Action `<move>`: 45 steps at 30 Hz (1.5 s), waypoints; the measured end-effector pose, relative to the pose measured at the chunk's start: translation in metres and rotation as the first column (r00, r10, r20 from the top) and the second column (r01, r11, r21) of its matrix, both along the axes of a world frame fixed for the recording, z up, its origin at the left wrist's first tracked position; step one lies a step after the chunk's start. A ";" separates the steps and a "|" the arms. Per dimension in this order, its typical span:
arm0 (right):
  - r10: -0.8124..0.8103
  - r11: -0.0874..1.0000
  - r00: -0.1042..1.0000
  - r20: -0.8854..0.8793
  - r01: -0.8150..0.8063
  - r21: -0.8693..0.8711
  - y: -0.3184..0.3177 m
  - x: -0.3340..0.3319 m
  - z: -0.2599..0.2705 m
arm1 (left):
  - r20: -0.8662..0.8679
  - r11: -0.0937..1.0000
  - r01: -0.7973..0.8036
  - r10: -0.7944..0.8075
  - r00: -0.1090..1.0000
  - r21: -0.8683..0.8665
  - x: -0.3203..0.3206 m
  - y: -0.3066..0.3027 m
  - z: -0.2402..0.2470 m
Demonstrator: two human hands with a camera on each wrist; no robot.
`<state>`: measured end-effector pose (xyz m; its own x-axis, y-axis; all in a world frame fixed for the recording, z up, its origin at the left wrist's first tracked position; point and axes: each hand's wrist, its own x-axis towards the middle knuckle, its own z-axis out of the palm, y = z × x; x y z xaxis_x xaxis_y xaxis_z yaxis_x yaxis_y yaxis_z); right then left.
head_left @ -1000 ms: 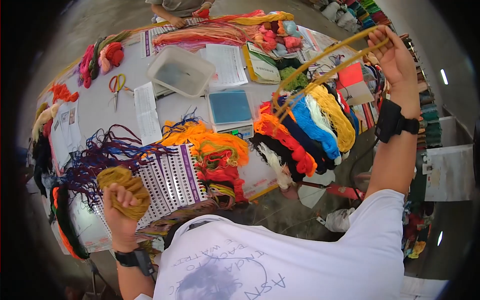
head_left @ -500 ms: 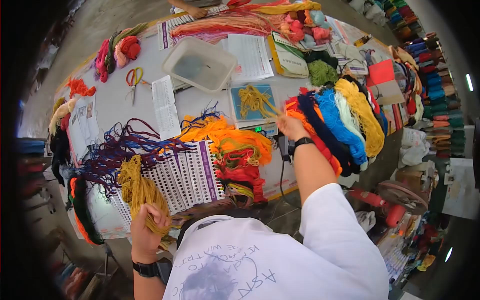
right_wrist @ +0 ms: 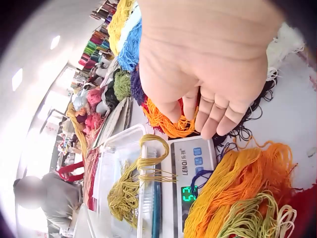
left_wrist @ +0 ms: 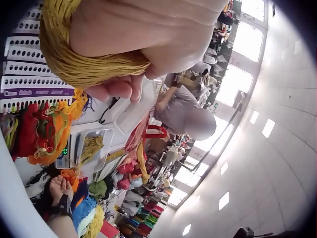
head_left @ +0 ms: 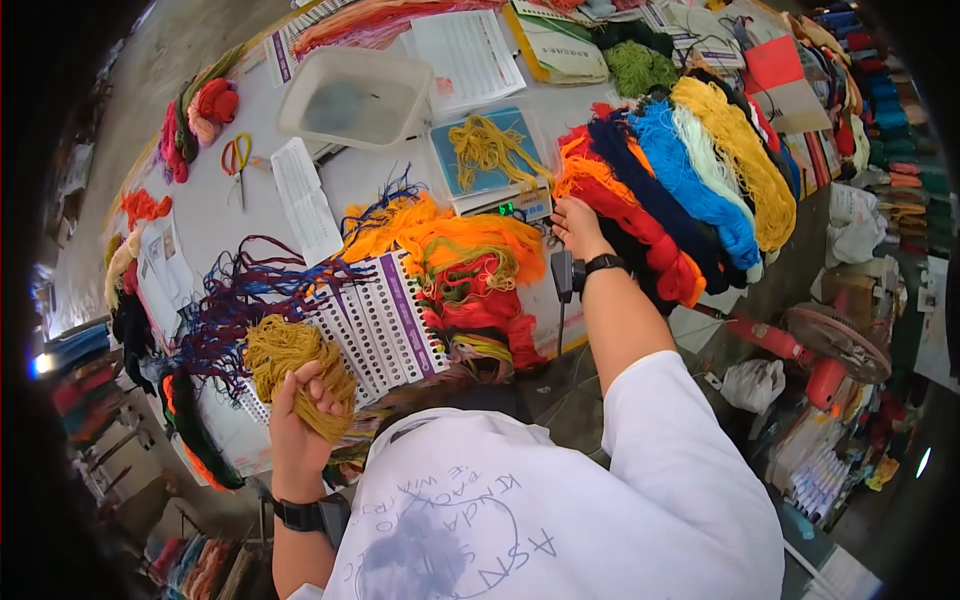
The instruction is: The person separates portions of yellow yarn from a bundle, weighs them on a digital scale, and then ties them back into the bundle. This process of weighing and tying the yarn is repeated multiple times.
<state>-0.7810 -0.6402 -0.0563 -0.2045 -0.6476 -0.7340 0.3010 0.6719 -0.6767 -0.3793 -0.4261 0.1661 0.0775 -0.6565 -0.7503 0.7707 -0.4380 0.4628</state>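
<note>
My left hand (head_left: 308,408) grips a bundled skein of mustard-gold yarn (head_left: 285,352) over the near left of the table; in the left wrist view the strands wrap around the hand. A smaller loose bunch of the same yarn (head_left: 482,150) lies on a blue pad in a clear plastic tray on the digital scale (right_wrist: 202,161), one loop draping over the tray rim. Green digits glow on the scale's display (right_wrist: 188,194). Beside the scale's front right corner, my right hand (head_left: 582,230) holds nothing, its fingers loosely extended next to orange yarn (right_wrist: 171,121).
Right of the scale lie thick hanks in red, navy, blue and yellow (head_left: 745,150). Punched thread cards (head_left: 385,320) and orange yarn (head_left: 450,240) are in front. Scissors (head_left: 237,165) and an empty plastic tub (head_left: 355,100) sit farther back. Another person (left_wrist: 183,111) is across the table.
My right hand has come down from high on the right, where it held a long loop of mustard yarn. That yarn now lies on the scale, released; the left hand keeps its skein.
</note>
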 end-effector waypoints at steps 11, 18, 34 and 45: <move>0.025 0.995 0.997 -0.068 -0.018 0.099 -0.025 0.011 -0.015 | 0.061 0.997 -0.072 0.071 0.996 0.015 0.008 0.008 -0.007; 0.035 0.996 0.999 -0.038 -0.032 0.080 -0.028 0.012 -0.014 | 0.038 0.996 -0.086 0.086 0.996 -0.016 0.009 0.012 -0.006; 0.863 0.030 0.212 -0.459 -0.928 -0.372 0.150 0.260 0.267 | 0.084 0.921 0.130 -0.107 0.991 -0.368 -0.007 0.026 0.027; 0.939 0.318 0.344 -0.026 -0.892 -0.322 0.191 0.299 0.305 | 0.037 0.805 -0.022 0.055 0.998 -0.593 0.044 0.071 0.045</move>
